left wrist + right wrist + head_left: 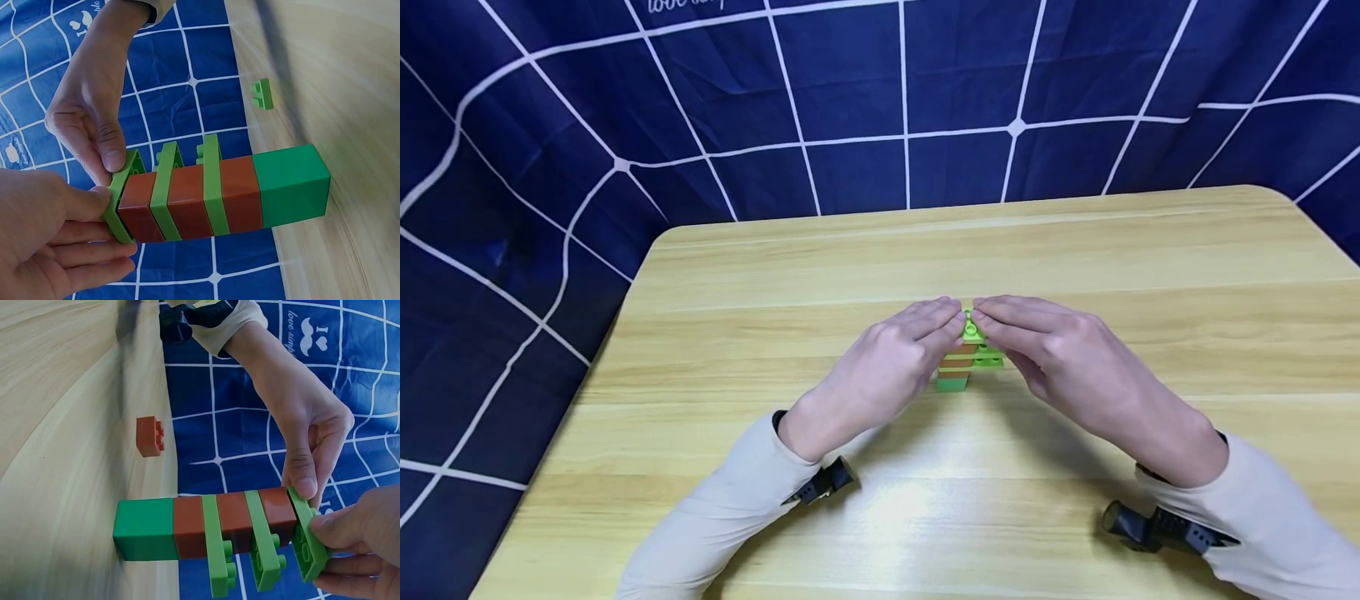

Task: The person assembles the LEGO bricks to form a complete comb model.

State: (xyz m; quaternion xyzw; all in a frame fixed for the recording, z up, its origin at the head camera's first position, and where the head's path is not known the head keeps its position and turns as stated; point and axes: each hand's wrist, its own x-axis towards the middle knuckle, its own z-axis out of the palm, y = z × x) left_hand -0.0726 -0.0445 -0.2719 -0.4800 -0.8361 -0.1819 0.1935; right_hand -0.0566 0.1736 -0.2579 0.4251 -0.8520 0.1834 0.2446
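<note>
A tower of toy building bricks [187, 203] stands upright on the table. Its base is a dark green block [294, 187]; above it, reddish-brown bricks alternate with light green plates [215, 550] that jut out to one side. At the top is another light green plate [306, 544], slightly tilted against the brown brick below. My left hand [880, 367] pinches this top plate at its left side between thumb and fingers. From the other side, my right hand [1067, 358] pinches the same plate. Seen from the head, the fingers cover part of it.
A loose light green brick [262, 94] lies on the wooden table [775, 300] in the left wrist view. An orange-brown brick [149, 436] lies there in the right wrist view. Blue cloth with white lines [850, 100] hangs behind the table.
</note>
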